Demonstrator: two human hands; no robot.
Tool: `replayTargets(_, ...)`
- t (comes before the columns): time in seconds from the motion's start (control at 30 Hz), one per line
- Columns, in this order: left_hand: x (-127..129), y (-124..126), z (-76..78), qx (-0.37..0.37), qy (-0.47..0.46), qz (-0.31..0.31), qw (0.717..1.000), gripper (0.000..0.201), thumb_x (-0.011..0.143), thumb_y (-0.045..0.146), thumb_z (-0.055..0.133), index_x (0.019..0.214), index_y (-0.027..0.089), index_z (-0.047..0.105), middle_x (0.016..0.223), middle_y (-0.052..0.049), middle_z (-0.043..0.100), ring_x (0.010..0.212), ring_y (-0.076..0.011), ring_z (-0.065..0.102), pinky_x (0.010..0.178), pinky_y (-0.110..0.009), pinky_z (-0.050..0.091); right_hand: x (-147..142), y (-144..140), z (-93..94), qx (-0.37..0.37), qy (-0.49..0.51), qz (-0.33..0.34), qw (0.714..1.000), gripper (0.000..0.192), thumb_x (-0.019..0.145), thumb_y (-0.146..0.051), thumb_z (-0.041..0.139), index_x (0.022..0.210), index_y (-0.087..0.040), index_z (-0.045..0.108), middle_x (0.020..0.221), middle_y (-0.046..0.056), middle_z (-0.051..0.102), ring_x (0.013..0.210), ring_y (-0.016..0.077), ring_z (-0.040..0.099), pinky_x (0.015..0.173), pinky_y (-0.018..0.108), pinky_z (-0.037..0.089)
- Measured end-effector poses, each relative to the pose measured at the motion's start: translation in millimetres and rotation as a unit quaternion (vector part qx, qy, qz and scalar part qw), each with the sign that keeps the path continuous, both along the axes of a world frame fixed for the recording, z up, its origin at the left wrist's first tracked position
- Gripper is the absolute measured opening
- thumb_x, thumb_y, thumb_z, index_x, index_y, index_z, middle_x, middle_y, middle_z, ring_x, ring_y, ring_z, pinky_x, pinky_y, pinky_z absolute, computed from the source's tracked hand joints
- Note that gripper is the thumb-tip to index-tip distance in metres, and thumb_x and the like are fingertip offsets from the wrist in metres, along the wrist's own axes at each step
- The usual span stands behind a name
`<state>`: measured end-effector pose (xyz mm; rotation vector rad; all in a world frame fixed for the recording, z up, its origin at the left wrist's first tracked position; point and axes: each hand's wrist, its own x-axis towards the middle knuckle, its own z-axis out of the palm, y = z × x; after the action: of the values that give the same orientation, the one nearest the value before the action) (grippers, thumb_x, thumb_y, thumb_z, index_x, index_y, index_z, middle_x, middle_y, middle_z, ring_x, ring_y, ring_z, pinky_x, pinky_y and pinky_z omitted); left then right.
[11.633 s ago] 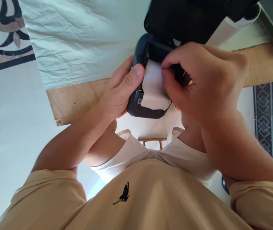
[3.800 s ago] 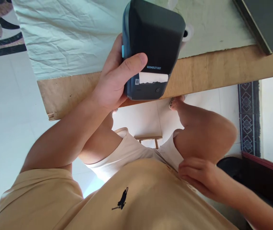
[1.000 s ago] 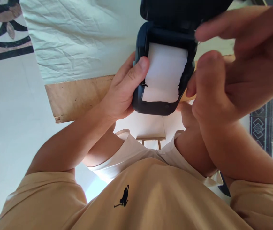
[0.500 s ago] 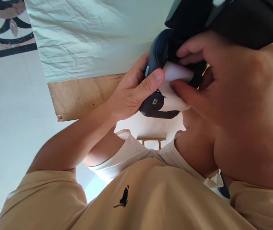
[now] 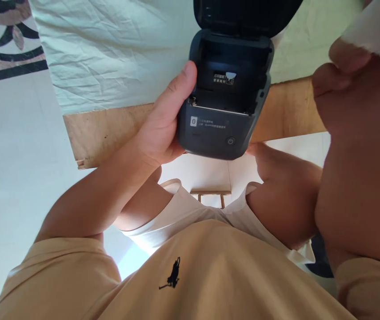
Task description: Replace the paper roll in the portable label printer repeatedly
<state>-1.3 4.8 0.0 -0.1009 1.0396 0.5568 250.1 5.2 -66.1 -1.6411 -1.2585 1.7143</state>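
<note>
My left hand [image 5: 171,113] grips a dark portable label printer [image 5: 216,133] by its left side, thumb along the edge. The printer's lid [image 5: 246,15] is raised, and the inner compartment shows a small printed label with no roll inside. A power button and a Bluetooth mark sit on its front face. At the upper right, my right hand [image 5: 343,73] is closed on a white paper roll [image 5: 374,24], held apart from the printer. That roll is partly cut off by the frame edge.
A pale green cloth [image 5: 116,53] covers the table, whose bare wooden edge [image 5: 110,133] runs below the printer. My legs are under that edge. A wooden stool or frame [image 5: 210,193] stands on the light floor, and a patterned floor inlay [image 5: 10,40] lies at upper left.
My right hand has drawn the white paper out of the printer and carried it to the upper right. My left hand has turned the printer so its open compartment faces me.
</note>
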Motion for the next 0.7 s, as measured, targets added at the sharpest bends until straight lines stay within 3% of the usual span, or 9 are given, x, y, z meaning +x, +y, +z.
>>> replayTargets(0.07, 1.5, 1.2, 2.2, 0.0, 0.005, 0.012, 1.0, 0.052, 0.097, 0.053, 0.03, 0.104, 0.02, 0.069, 0.088, -0.007, 0.069, 0.099, -0.0264, 0.068, 0.08, -0.038, 0.059, -4.1, -3.8, -13.2, -0.025, -0.005, -0.094, 0.995, 0.027, 0.085, -0.058, 0.052, 0.101, -0.038, 0.059, 0.083, -0.002, 0.054, 0.061, 0.0044, 0.054, 0.042, 0.017, 0.04)
replayTargets(0.13, 2.8, 3.0, 4.5, -0.002, 0.003, 0.012, 1.0, 0.046, 0.097, 0.05, 0.035, 0.103, 0.02, 0.069, 0.093, -0.007, 0.07, 0.108, -0.0277, 0.065, 0.089, -0.039, 0.057, -12.1, -4.6, -14.4, 0.007, -0.047, -0.166, 0.985, 0.023, 0.075, -0.049, 0.069, 0.088, -0.03, 0.063, 0.07, 0.0, 0.047, 0.051, 0.0042, 0.045, 0.038, 0.019, 0.035)
replayTargets(0.2, 4.2, 5.0, 6.8, 0.001, -0.007, 0.006, 1.0, 0.041, 0.096, 0.047, 0.04, 0.101, 0.019, 0.069, 0.101, -0.007, 0.07, 0.114, -0.028, 0.062, 0.094, -0.038, 0.056, -17.6, -3.2, -9.3, 0.055, -0.102, -0.153, 0.981, 0.018, 0.076, -0.042, 0.07, 0.084, -0.027, 0.066, 0.068, 0.0, 0.047, 0.053, 0.004, 0.044, 0.043, 0.021, 0.038)
replayTargets(0.27, 5.7, 6.8, 9.0, 0.005, 0.008, 0.013, 1.0, 0.041, 0.097, 0.043, 0.037, 0.1, 0.018, 0.07, 0.106, -0.007, 0.07, 0.118, -0.0276, 0.06, 0.096, -0.037, 0.055, -17.2, -0.4, -3.8, 0.1, -0.182, -0.081, 0.975, 0.015, 0.079, -0.037, 0.068, 0.086, -0.024, 0.067, 0.075, 0.001, 0.053, 0.063, 0.0057, 0.05, 0.06, 0.024, 0.047)
replayTargets(0.33, 7.1, 7.9, 10.9, 0.012, 0.032, 0.025, 0.999, 0.046, 0.099, 0.041, 0.032, 0.098, 0.016, 0.07, 0.111, -0.007, 0.068, 0.122, -0.0268, 0.057, 0.099, -0.035, 0.053, -12.8, 2.8, -0.9, 0.13, -0.268, -0.007, 0.954, 0.023, 0.079, -0.039, 0.066, 0.092, -0.02, 0.068, 0.087, 0.002, 0.059, 0.079, 0.0102, 0.057, 0.075, 0.029, 0.047)
replayTargets(0.4, 7.6, 7.9, 11.8, 0.022, 0.038, 0.028, 0.999, 0.05, 0.1, 0.041, 0.026, 0.099, 0.017, 0.07, 0.114, -0.005, 0.067, 0.126, -0.0258, 0.054, 0.1, -0.033, 0.052, -7.8, 5.1, -0.4, 0.123, -0.308, 0.037, 0.943, 0.038, 0.076, -0.043, 0.068, 0.106, -0.019, 0.065, 0.099, 0.003, 0.061, 0.089, 0.0128, 0.058, 0.074, 0.027, 0.044)
replayTargets(0.5, 6.1, 5.8, 9.6, 0.036, 0.056, 0.029, 0.997, 0.05, 0.099, 0.044, 0.025, 0.106, 0.022, 0.07, 0.113, -0.002, 0.068, 0.128, -0.0258, 0.052, 0.098, -0.033, 0.053, -2.4, 4.3, -1.5, 0.079, -0.316, 0.062, 0.944, 0.055, 0.07, -0.032, 0.074, 0.121, -0.022, 0.056, 0.11, -0.001, 0.058, 0.089, 0.0086, 0.055, 0.071, 0.023, 0.042)
replayTargets(0.6, 2.2, 2.7, 4.4, 0.032, 0.059, 0.03, 0.997, 0.053, 0.098, 0.047, 0.024, 0.103, 0.021, 0.07, 0.111, -0.003, 0.067, 0.124, -0.0269, 0.056, 0.094, -0.037, 0.055, -0.3, -2.2, -0.9, 0.054, -0.341, 0.084, 0.935, 0.066, 0.07, -0.03, 0.073, 0.13, -0.025, 0.048, 0.12, -0.002, 0.056, 0.104, 0.0119, 0.055, 0.085, 0.027, 0.044)
replayTargets(0.7, -2.3, 1.7, 1.0, 0.024, 0.034, 0.026, 0.999, 0.049, 0.096, 0.05, 0.029, 0.105, 0.022, 0.068, 0.114, -0.002, 0.066, 0.12, -0.0273, 0.058, 0.094, -0.036, 0.055, -7.8, -9.0, 7.0, 0.123, -0.369, 0.039, 0.92, 0.053, 0.077, -0.044, 0.066, 0.122, -0.019, 0.057, 0.116, 0.001, 0.06, 0.105, 0.0157, 0.057, 0.083, 0.031, 0.044)
